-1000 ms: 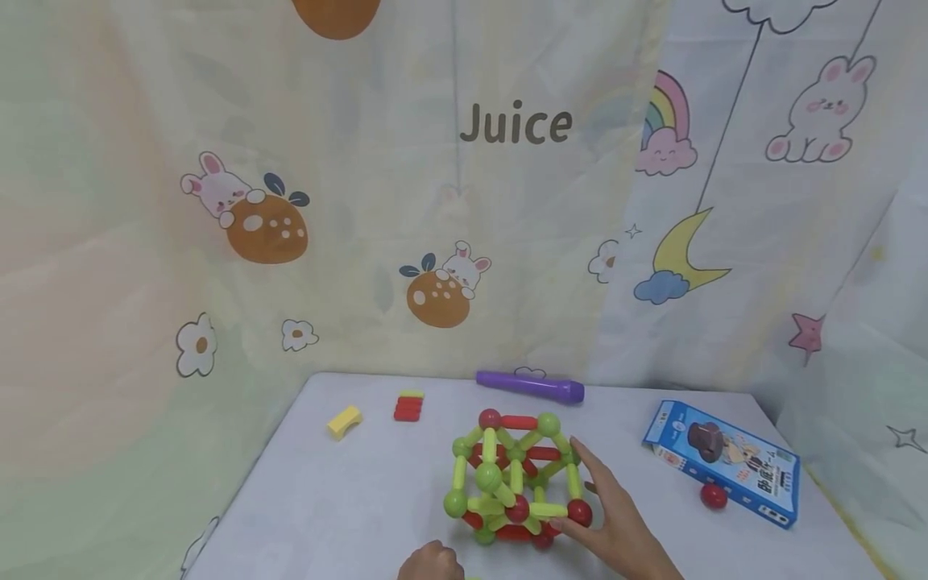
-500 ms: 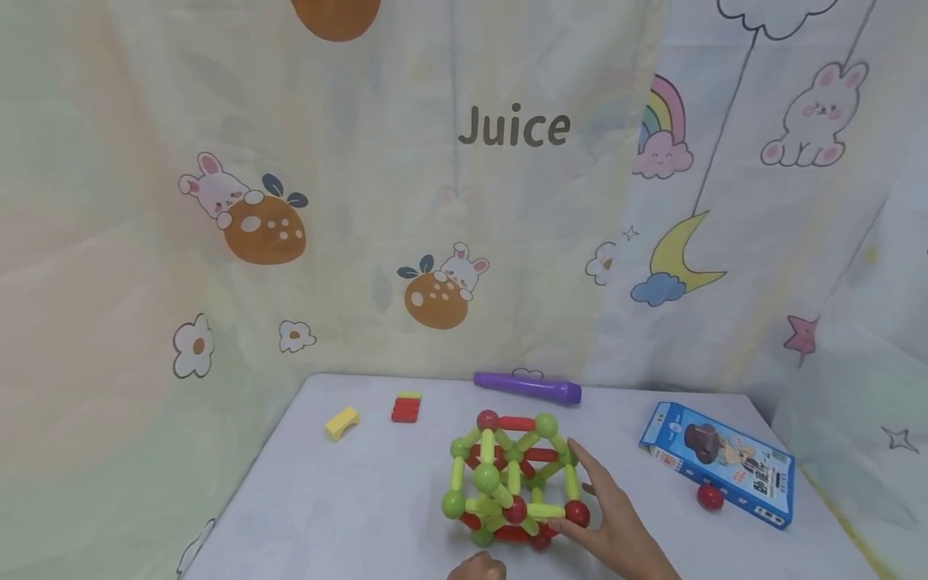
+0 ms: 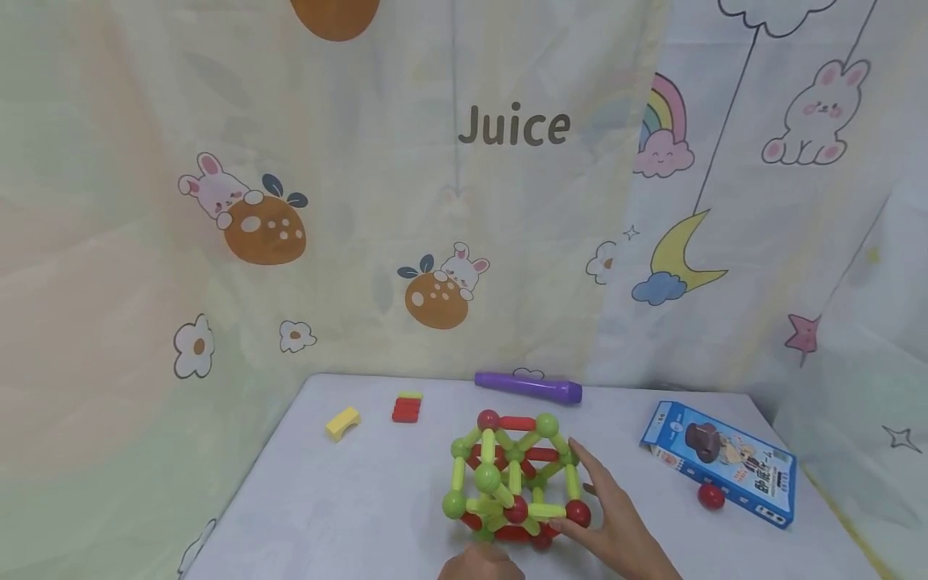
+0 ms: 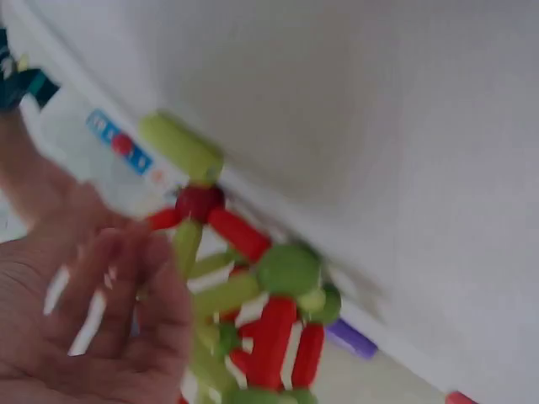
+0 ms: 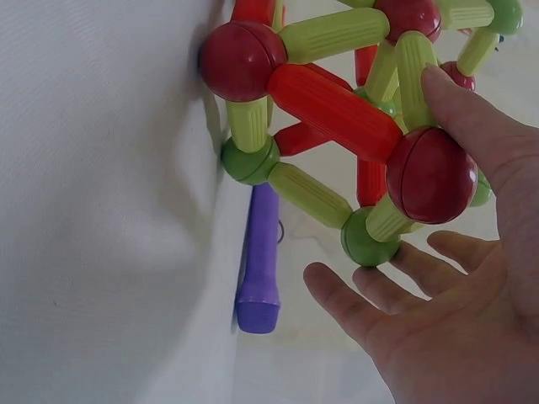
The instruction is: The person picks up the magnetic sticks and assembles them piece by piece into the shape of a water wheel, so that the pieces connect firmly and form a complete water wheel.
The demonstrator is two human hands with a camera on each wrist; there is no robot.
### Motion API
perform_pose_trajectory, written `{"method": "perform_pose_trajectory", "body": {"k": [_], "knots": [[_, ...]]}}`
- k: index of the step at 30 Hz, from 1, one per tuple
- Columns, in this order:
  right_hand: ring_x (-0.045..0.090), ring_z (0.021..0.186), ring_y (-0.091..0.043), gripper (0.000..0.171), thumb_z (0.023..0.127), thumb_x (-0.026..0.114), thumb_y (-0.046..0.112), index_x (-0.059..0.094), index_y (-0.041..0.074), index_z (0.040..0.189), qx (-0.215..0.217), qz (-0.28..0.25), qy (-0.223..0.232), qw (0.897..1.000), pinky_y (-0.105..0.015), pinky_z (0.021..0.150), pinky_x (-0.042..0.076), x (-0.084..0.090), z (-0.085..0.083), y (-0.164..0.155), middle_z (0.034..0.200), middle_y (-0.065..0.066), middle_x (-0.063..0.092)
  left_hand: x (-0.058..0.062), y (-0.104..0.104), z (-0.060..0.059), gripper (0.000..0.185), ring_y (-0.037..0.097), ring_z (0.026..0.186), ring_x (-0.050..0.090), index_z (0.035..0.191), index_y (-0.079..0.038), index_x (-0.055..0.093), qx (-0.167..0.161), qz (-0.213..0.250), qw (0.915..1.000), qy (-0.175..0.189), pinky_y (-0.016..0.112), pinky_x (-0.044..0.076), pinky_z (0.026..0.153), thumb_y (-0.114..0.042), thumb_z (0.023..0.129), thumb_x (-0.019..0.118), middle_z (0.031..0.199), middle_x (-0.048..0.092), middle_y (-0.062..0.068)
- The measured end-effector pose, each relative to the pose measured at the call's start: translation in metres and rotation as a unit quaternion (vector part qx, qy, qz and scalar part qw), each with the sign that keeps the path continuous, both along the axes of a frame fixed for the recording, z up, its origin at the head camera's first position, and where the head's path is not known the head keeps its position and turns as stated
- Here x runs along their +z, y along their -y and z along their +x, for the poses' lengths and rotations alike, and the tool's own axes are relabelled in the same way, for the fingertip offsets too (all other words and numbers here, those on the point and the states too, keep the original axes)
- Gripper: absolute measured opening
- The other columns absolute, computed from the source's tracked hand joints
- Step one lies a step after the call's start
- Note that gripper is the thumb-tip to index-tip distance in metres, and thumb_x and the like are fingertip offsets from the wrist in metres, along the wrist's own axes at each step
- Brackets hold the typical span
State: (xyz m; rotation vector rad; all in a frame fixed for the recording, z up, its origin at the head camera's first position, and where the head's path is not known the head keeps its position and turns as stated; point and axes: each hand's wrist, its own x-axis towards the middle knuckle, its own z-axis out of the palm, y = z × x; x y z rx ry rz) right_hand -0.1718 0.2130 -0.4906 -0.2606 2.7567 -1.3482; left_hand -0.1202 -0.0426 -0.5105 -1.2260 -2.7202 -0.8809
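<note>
A ball-and-stick building-toy structure [image 3: 515, 475], made of red and green balls and rods, stands on the table. My right hand [image 3: 616, 524] holds its right side. In the right wrist view, the thumb [image 5: 476, 114] presses a yellow-green rod beside a red ball [image 5: 431, 175], and the other fingers reach around a green ball [image 5: 370, 237]. My left hand [image 3: 482, 562] is low at the structure's near side. Its blurred, bent fingers [image 4: 118, 286] are close to the structure in the left wrist view; whether they pinch anything is unclear. A yellow-green rod [image 4: 181, 147] appears beside a bottom red ball.
Along the back edge lies a purple toy microphone [image 3: 529, 387]. A yellow arch block [image 3: 343, 423] and several short red and yellow-green rods [image 3: 408, 408] are at back left. On the right are a blue box [image 3: 725, 459] and a loose red ball [image 3: 711, 496].
My left hand has moved right, to the structure's near side, and a yellow-green piece seen beside it earlier no longer shows in the head view. The right hand and structure stay put.
</note>
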Motion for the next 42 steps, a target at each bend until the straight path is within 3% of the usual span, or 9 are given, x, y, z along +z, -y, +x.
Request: {"method": "perform_pose_trajectory", "body": {"k": [4, 6, 9, 12, 17, 25, 36, 39, 42], "knots": [[0.044, 0.149, -0.047, 0.113, 0.081, 0.095, 0.041, 0.028, 0.019, 0.17, 0.004, 0.003, -0.003, 1.0, -0.057, 0.105, 0.055, 0.001, -0.001, 0.0, 0.172, -0.015, 0.036, 0.025, 0.032, -0.001, 0.015, -0.006, 0.082, 0.055, 0.094, -0.017, 0.071, 0.025, 0.169, 0.9838, -0.055, 0.011, 0.05, 0.071, -0.027, 0.098, 0.082, 0.084, 0.062, -0.013], [0.044, 0.149, -0.047, 0.113, 0.082, 0.095, 0.042, 0.028, 0.019, 0.17, 0.005, 0.008, -0.007, 1.0, -0.057, 0.105, 0.055, 0.001, -0.001, 0.0, 0.172, -0.015, 0.035, 0.035, 0.05, -0.011, 0.03, 0.0, 0.096, 0.059, 0.107, -0.021, 0.068, 0.057, 0.204, 0.9736, -0.085, 0.021, 0.057, 0.081, -0.036, 0.092, 0.089, 0.1, 0.065, -0.013], [0.045, 0.149, -0.046, 0.112, 0.083, 0.094, 0.042, 0.028, 0.018, 0.17, 0.001, 0.016, -0.013, 1.0, -0.056, 0.105, 0.056, 0.002, -0.002, -0.003, 0.172, -0.016, 0.035, 0.042, 0.07, -0.038, 0.08, 0.007, 0.13, 0.055, 0.141, -0.029, 0.058, 0.118, 0.157, 0.9763, -0.091, 0.039, 0.057, 0.103, -0.053, 0.076, 0.097, 0.142, 0.058, -0.015], [0.044, 0.15, -0.046, 0.111, 0.083, 0.095, 0.04, 0.028, 0.017, 0.169, -0.007, 0.02, -0.017, 1.0, -0.056, 0.105, 0.056, 0.002, -0.001, -0.006, 0.172, -0.016, 0.036, 0.04, 0.079, -0.069, 0.123, 0.016, 0.158, 0.034, 0.168, -0.032, 0.031, 0.108, 0.093, 0.9894, -0.029, 0.053, 0.043, 0.12, -0.052, 0.069, 0.102, 0.173, 0.031, -0.012], [0.041, 0.152, -0.047, 0.111, 0.084, 0.094, 0.038, 0.027, 0.017, 0.17, -0.004, 0.011, -0.018, 1.0, -0.056, 0.106, 0.055, 0.0, -0.002, -0.008, 0.173, -0.017, 0.034, 0.04, 0.08, -0.094, 0.132, 0.021, 0.162, 0.031, 0.173, -0.03, 0.019, 0.059, 0.045, 0.993, 0.091, 0.056, 0.035, 0.124, -0.045, 0.071, 0.102, 0.177, 0.026, -0.009], [0.041, 0.152, -0.048, 0.111, 0.084, 0.094, 0.037, 0.028, 0.017, 0.17, 0.0, 0.007, -0.019, 1.0, -0.057, 0.105, 0.055, 0.001, -0.003, -0.006, 0.173, -0.016, 0.034, 0.045, 0.081, -0.098, 0.127, 0.021, 0.158, 0.037, 0.171, -0.022, 0.031, 0.069, -0.005, 0.9936, 0.09, 0.051, 0.038, 0.124, -0.049, 0.07, 0.102, 0.173, 0.038, -0.005], [0.043, 0.151, -0.047, 0.112, 0.085, 0.093, 0.043, 0.026, 0.013, 0.169, -0.001, 0.044, -0.022, 0.999, -0.055, 0.106, 0.055, 0.013, 0.001, -0.005, 0.173, -0.02, 0.031, 0.044, 0.085, -0.097, 0.124, 0.021, 0.156, 0.041, 0.169, -0.021, 0.036, 0.073, 0.001, 0.9923, 0.1, 0.051, 0.04, 0.123, -0.05, 0.068, 0.102, 0.171, 0.042, -0.005], [0.061, 0.13, -0.037, 0.09, 0.086, 0.093, 0.037, 0.046, 0.008, 0.157, -0.065, 0.085, -0.107, 0.988, -0.044, 0.095, 0.062, 0.021, 0.02, 0.0, 0.156, -0.02, 0.052, 0.043, 0.086, -0.094, 0.124, 0.021, 0.157, 0.041, 0.169, -0.022, 0.036, 0.076, 0.002, 0.9914, 0.106, 0.052, 0.04, 0.122, -0.051, 0.068, 0.102, 0.171, 0.042, -0.006], [0.063, 0.092, -0.014, 0.048, 0.087, 0.093, 0.025, 0.07, 0.007, 0.125, -0.131, 0.102, -0.183, 0.969, -0.026, 0.072, 0.059, 0.024, 0.045, 0.008, 0.11, -0.006, 0.07, 0.042, 0.086, -0.092, 0.123, 0.02, 0.156, 0.041, 0.169, -0.022, 0.037, 0.076, 0.001, 0.9914, 0.107, 0.052, 0.041, 0.122, -0.052, 0.069, 0.102, 0.17, 0.042, -0.006]]}}
